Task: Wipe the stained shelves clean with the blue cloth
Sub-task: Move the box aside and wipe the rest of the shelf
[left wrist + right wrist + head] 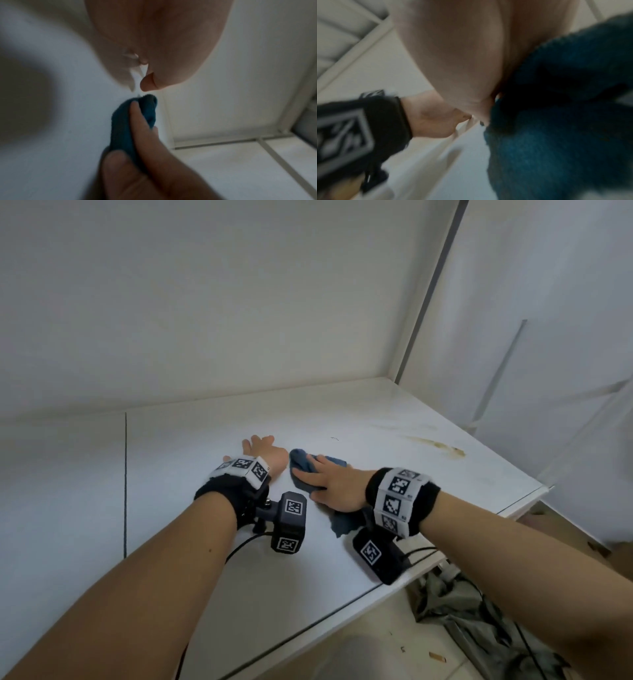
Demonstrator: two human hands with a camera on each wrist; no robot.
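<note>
The blue cloth lies bunched on the white shelf, near its middle. My right hand lies on top of the cloth and grips it between thumb and fingers. Part of the cloth trails back under the palm. My left hand rests flat on the shelf just left of the cloth, fingers straight, holding nothing. A brown streaky stain marks the shelf to the right of both hands, toward the right edge.
A white back wall rises behind the shelf, and a grey upright stands at its right corner. A dark seam crosses the shelf at the left. Beyond the front edge, olive fabric and cables lie on the floor.
</note>
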